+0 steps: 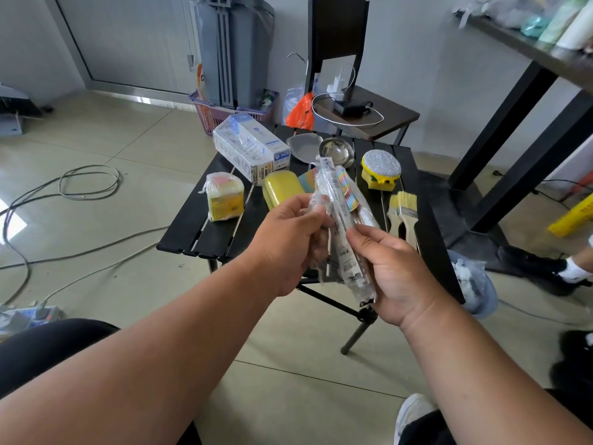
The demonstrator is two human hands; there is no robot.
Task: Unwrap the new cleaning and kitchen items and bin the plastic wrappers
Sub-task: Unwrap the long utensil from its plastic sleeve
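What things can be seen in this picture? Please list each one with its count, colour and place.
packet: 1, clear plastic, held above table
table: 1, black slatted, centre
box: 1, white-blue, wrapped, table rear left
sponge pack: 1, yellow-pink, wrapped, table left
sponge: 1, yellow, table middle
scrubber: 1, silver-yellow, table right
brushes: 2, pale wood, table right
ladle: 1, steel, table rear
spatula: 1, steel, beside ladle
chair: 1, dark, behind table
basket: 1, purple, floor behind
bag: 1, orange, by chair
left hand: 1, pinches packet wrapper
right hand: 1, grips packet
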